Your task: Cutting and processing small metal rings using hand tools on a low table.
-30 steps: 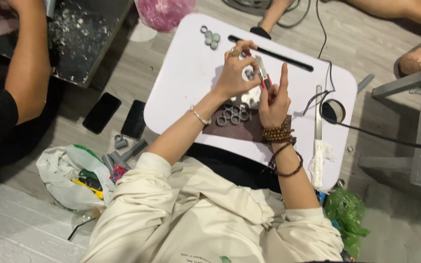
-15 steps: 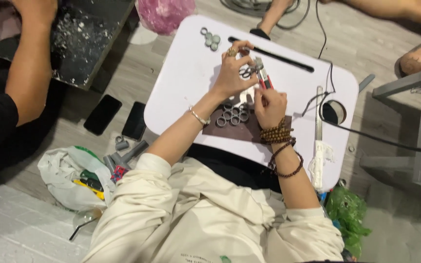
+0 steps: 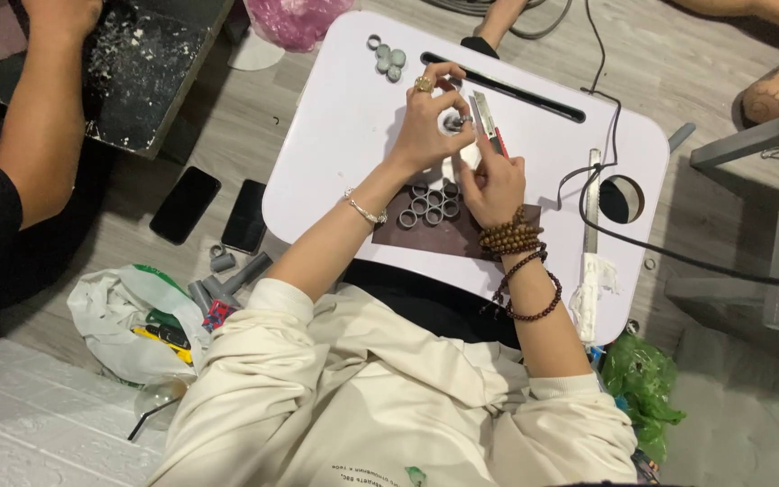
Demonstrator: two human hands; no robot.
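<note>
Right hand [image 3: 495, 178] has brought cutter [image 3: 486, 118] to ring [image 3: 455, 122]

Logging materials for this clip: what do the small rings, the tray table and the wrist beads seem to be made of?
The grey rings look like matte plastic, probably cut pipe: dull, even grey, like the tube pieces on the floor. The white tray table looks like smooth plastic or coated board, with a faint sheen. The brown beads on the right hand's wrist look like polished wood.

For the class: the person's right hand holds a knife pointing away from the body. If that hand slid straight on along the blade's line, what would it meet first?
Probably the long black slot in the white lap table, just beyond the knife in the right hand; height is unclear.
</note>
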